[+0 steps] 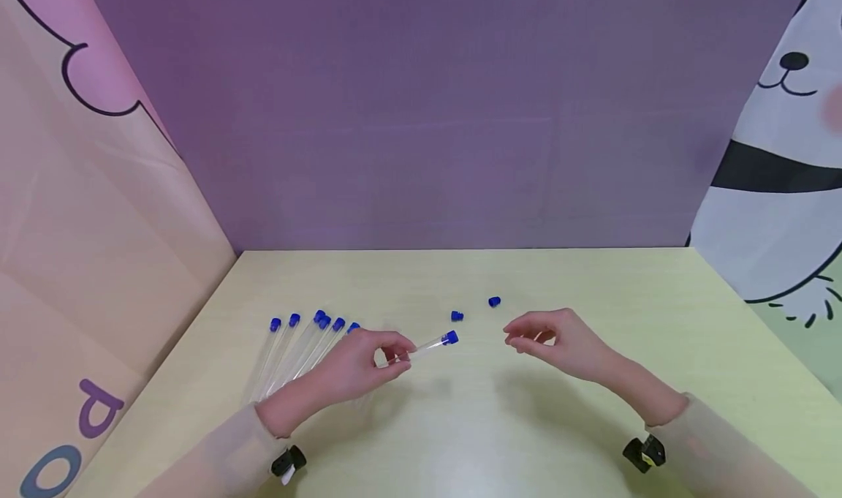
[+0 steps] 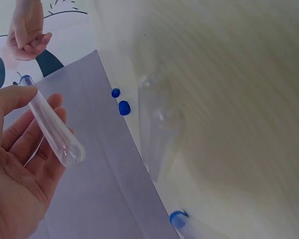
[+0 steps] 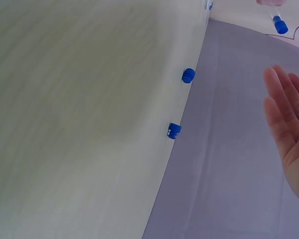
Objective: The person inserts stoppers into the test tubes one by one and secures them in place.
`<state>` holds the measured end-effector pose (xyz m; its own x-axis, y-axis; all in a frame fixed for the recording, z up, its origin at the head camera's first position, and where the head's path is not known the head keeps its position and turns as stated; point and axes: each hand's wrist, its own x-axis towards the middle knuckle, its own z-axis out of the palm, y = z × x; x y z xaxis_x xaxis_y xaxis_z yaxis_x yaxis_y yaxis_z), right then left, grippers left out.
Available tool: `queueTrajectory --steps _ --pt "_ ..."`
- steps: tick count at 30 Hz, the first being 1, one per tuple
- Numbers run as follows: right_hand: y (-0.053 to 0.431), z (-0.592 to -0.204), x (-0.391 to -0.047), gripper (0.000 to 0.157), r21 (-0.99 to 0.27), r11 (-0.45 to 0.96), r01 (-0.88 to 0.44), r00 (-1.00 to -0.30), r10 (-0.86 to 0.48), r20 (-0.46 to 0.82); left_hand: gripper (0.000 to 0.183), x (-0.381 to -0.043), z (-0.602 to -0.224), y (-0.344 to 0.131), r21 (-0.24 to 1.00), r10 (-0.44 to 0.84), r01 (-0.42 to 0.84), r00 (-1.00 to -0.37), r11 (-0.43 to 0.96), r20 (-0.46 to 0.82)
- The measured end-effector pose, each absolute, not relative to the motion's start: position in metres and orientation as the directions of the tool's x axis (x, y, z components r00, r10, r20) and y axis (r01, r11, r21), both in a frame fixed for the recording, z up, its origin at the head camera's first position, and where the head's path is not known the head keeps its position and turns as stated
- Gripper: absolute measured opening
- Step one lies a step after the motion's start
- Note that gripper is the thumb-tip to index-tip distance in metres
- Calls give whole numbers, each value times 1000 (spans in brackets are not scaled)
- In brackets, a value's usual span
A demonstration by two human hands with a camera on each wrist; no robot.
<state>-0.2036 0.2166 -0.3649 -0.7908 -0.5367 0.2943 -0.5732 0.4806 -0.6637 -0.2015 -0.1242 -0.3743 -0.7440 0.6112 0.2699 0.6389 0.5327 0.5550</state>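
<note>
My left hand pinches a clear test tube between thumb and fingers above the table. A blue cap sits on the tube's far end, pointing to the right. In the left wrist view the tube's rounded bottom shows near the fingertips. My right hand hovers to the right of that cap, fingers loosely bent, holding nothing. The right wrist view shows its fingers with no object in them. Two loose blue caps, one nearer and one farther, lie on the table beyond the hands.
Several capped test tubes lie side by side on the left of the table, partly hidden behind my left forearm. Clear tubes also lie on the table in the left wrist view. A purple backdrop rises behind the table's far edge.
</note>
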Motion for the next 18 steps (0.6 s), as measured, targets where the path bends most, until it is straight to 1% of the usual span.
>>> queueTrajectory --steps 6,15,18 --pt "226 -368 -204 17 -623 509 -594 -783 -542 305 15 -200 -373 -137 489 591 641 -757 591 278" --pt "238 -373 -200 17 -623 527 -578 -793 -543 277 20 -202 -371 -152 479 596 657 -746 583 297" --pt "241 -373 -200 18 -619 536 -574 -797 -539 272 25 -203 -370 -156 471 595 652 -751 595 288"
